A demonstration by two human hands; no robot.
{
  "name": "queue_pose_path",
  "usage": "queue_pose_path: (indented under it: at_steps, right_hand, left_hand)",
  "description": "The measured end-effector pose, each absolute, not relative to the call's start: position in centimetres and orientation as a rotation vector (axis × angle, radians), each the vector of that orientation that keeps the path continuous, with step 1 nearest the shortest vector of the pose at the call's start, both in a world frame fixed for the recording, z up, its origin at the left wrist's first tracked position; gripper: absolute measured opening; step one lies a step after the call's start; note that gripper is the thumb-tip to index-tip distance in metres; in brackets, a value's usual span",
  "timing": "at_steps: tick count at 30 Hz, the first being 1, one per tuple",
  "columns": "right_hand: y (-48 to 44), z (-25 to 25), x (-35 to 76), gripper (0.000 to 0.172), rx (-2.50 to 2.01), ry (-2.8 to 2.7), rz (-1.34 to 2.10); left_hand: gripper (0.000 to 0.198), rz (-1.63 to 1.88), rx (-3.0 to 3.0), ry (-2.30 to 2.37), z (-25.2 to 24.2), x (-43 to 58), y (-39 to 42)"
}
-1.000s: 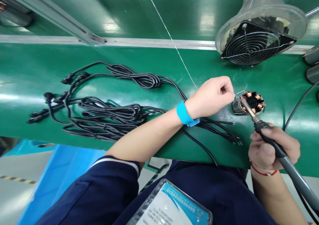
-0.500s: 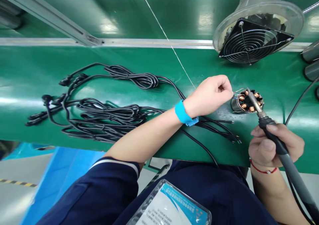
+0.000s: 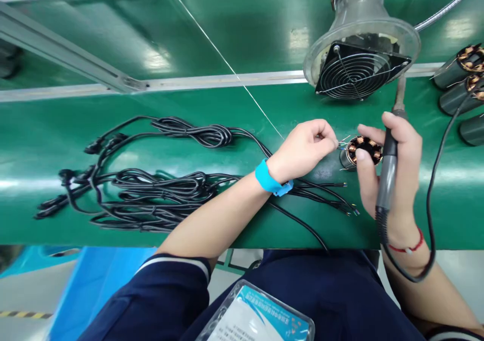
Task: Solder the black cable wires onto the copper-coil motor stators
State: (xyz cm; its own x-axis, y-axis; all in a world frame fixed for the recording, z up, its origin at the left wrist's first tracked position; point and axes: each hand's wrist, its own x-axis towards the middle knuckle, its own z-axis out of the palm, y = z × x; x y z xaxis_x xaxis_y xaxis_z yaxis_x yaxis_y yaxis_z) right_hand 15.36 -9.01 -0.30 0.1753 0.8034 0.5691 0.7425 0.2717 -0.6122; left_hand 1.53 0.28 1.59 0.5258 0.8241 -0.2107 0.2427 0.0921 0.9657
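My left hand point(image 3: 308, 147) is closed in a pinch just left of a motor stator point(image 3: 348, 158) with copper coils. A thin, pale solder wire point(image 3: 242, 84) runs down from the upper left and goes out of sight behind this hand. Thin leads point(image 3: 344, 142) stick out of the stator by my fingertips. My right hand point(image 3: 401, 164) keeps a soldering iron point(image 3: 387, 175) against the palm, its tip pointing up and away from the stator. The thumb and a finger of that hand reach to the stator's right side and top; whether they press on it is hard to see.
Black power cords point(image 3: 162, 190) lie bundled on the green bench point(image 3: 56, 129), their stripped ends close to my left wrist. A fume extractor fan point(image 3: 355, 74) hangs behind the stator. Several more stators point(image 3: 454, 96) stand at the right. The iron's cable point(image 3: 431, 205) loops beside my right forearm.
The soldering iron has come off the stator and swung tip-up. My right hand has moved up to the stator with thumb and finger spread around it. My left hand keeps its pinch.
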Motion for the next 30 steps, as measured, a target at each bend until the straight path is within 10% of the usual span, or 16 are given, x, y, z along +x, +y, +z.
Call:
queue_pose_path:
  at_steps: [30]
  right_hand:
    - [-8.5, -2.9, 14.1, 0.052, -1.284, -1.262, 0.243]
  left_hand:
    - [0.01, 0.775, 2.263, 0.556, 1.5, 0.2, 0.4]
